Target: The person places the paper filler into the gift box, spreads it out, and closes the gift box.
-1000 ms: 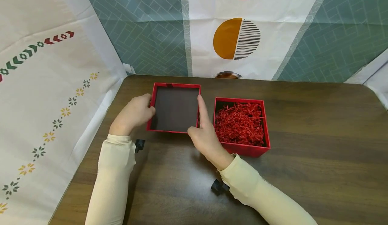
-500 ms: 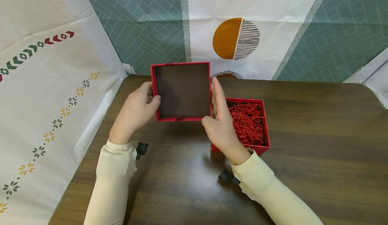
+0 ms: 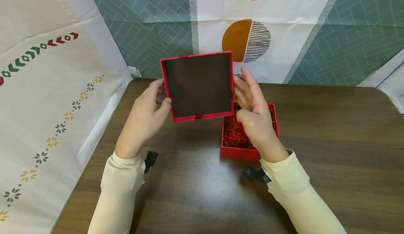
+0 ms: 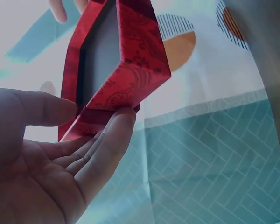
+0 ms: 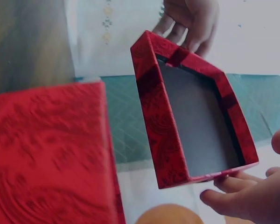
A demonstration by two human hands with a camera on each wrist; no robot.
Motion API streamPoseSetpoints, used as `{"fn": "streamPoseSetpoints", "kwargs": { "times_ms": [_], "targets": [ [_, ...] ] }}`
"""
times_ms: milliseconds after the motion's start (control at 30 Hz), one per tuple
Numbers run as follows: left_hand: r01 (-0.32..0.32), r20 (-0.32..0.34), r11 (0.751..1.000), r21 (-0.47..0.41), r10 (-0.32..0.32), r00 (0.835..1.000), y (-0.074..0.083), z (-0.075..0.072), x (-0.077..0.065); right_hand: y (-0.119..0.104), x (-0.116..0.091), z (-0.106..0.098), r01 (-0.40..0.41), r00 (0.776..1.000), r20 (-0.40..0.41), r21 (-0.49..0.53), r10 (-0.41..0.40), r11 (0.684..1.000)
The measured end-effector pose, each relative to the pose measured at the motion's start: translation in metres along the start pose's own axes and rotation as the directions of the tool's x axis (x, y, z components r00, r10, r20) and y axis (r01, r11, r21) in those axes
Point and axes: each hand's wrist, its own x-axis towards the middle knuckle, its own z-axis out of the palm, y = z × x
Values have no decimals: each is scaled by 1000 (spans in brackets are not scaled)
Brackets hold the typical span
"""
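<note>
A red box lid (image 3: 200, 87) with a dark inside hangs above the table, its hollow side facing me and its right end a little higher. My left hand (image 3: 142, 116) grips its left side, thumb at the rim and fingers behind; the left wrist view shows the thumb (image 4: 51, 109) and fingers pinching the patterned wall. My right hand (image 3: 257, 115) is at the lid's right side with its fingers extended. In the right wrist view those fingertips (image 5: 212, 198) lie right at the lid's wall, thumb apart. Below, the red box (image 3: 240, 153) holds red paper shreds (image 3: 235, 134), partly hidden by my right hand.
The box stands on a brown wooden table (image 3: 331, 139). Behind the table hangs a teal and white patterned cloth (image 3: 151, 34), close beyond the lid. A white cloth (image 3: 41, 122) with printed flowers borders the left side.
The lid has risen off the table and shifted right, tilting up toward me, with my left hand holding it. My right hand has moved right and up, now in front of the box.
</note>
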Motion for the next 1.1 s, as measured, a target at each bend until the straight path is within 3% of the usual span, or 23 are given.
{"fn": "streamPoseSetpoints", "kwargs": {
  "times_ms": [233, 500, 767, 967, 1100],
  "targets": [
    [-105, -11, 993, -62, 104, 995, 12, 4, -6, -12, -2, -15, 14, 1000, 3, 41, -14, 999],
    [-215, -48, 970, -114, 211, 976, 30, 12, -13, -26, -7, -29, 79, 996, -44, 98, -75, 992],
    [-232, -48, 952, -197, 228, 973, 35, 19, -15, -36, -14, -34, 175, 984, -65, 140, -167, 975],
    [-239, -78, 933, -270, 227, 971, 32, 24, -13, -39, -18, -28, 304, 953, -37, 169, -302, 938],
    [-255, -94, 933, -253, 239, 967, 30, 27, -13, -41, -20, -26, 354, 935, -50, 161, -350, 921]
  ]
}}
